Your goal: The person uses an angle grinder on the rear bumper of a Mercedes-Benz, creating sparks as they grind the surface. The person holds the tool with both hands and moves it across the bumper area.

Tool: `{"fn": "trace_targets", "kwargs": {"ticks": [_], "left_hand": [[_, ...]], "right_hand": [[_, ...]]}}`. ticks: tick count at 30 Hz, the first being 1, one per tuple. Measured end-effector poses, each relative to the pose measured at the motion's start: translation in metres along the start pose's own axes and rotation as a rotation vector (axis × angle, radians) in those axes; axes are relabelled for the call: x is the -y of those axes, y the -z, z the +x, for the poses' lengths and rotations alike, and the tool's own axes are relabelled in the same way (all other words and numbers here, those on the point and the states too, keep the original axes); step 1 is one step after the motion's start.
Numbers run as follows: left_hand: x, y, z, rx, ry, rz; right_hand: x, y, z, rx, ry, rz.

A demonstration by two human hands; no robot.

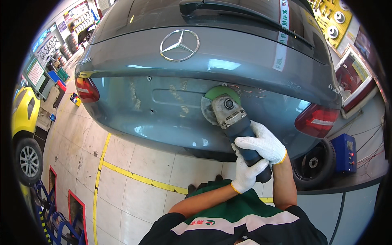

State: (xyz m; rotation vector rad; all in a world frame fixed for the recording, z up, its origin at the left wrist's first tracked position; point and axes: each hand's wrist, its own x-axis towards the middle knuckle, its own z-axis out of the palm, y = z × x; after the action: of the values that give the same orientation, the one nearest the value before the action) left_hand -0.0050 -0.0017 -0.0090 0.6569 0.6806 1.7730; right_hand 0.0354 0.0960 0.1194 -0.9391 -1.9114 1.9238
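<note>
Both my hands wear white knit gloves and grip an angle grinder (241, 130) with a dark body and a grey metal head. My right hand (264, 143) wraps the body just behind the head. Farther back, nearer to me, my left hand (246, 174) is closed round the rear of the body. A green disc (222, 93) shows at the grinder's front, up against the recessed rear panel (122, 110) of a grey-blue car. Small orange sparks lie to the right of the disc. Left of it, the panel has rough scraped patches (176, 94) and small holes.
A round chrome emblem (179, 45) and a rear wiper (241, 14) are above. Red tail lights (318, 120) flank the panel. A loose wheel (313, 162) and a blue box (345, 152) stand at the right. A yellow car (26, 110) is left, near blue metal frames (61, 224).
</note>
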Motion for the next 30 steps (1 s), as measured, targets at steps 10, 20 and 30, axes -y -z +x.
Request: {"fn": "trace_targets", "kwargs": {"ticks": [10,20,30], "left_hand": [[-0.0019,0.0045,0.0003,0.035,0.012,-0.038],[-0.0049,0.0024,0.0004,-0.007,0.010,-0.062],[-0.0009,0.0027,0.0006,0.019,0.001,-0.044]], "right_hand": [[0.0025,-0.0061,-0.0009,-0.021,0.012,0.002],[0.0004,-0.0058,0.0030,-0.015,0.034,-0.018],[0.0008,-0.0047,0.0003,-0.031,0.001,-0.011]]}}
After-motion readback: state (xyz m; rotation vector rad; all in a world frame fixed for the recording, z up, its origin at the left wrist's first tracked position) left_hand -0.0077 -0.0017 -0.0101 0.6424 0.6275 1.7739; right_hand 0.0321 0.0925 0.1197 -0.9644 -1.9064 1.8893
